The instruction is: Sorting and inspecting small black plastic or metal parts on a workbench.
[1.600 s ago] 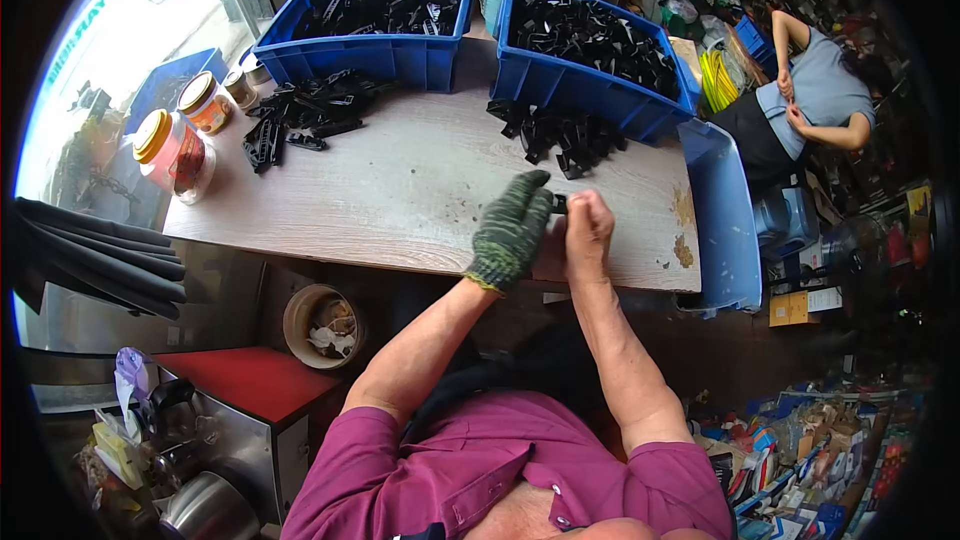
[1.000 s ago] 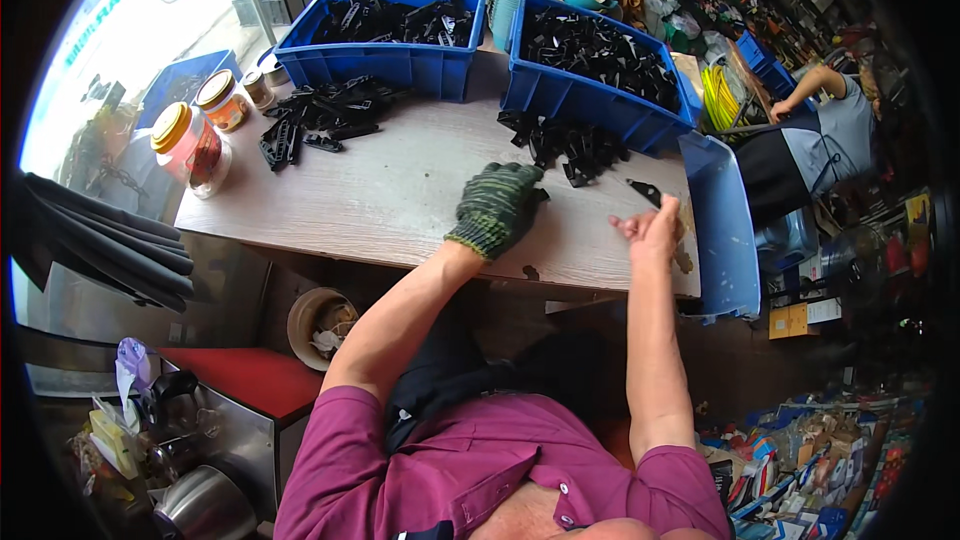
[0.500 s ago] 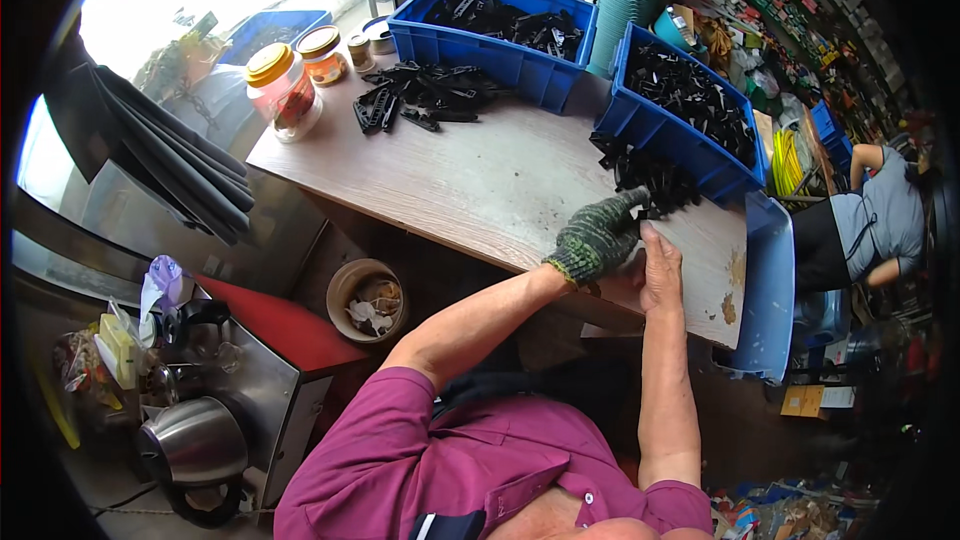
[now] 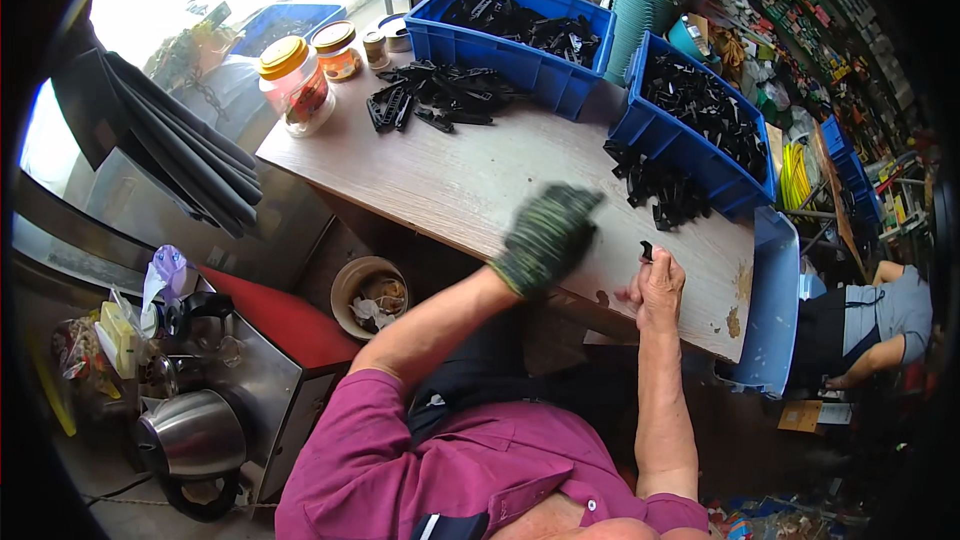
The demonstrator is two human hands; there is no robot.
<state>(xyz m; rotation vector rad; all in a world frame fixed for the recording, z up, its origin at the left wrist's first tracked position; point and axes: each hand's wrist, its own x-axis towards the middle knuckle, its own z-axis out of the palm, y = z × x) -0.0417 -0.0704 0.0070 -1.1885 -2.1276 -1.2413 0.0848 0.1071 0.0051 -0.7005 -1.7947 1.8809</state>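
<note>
The right hand (image 4: 655, 290) is bare and rests near the front edge of the wooden table (image 4: 470, 175). Its grip is closed around a small black part (image 4: 646, 251) — only the tip pokes out above the fingers, so its shape is hard to tell. The left hand (image 4: 545, 237) wears a green and black knit glove and is up over the table, a bit blurry. I cannot tell if its grip has hold of anything.

Just behind the hands lies a pile of black parts (image 4: 660, 190), right beside a blue bin (image 4: 690, 135) full of the same dark bits. A second blue bin (image 4: 525, 35) sits farther back, with another heap of black parts (image 4: 430, 95) in front of it.

At the far left corner of the table stands a clear jar with a yellow lid (image 4: 293, 85) and a red label — next to it, a smaller jar with an orange lid (image 4: 337, 48). A flat blue tray (image 4: 772, 305) hangs at the right end of the table.
</note>
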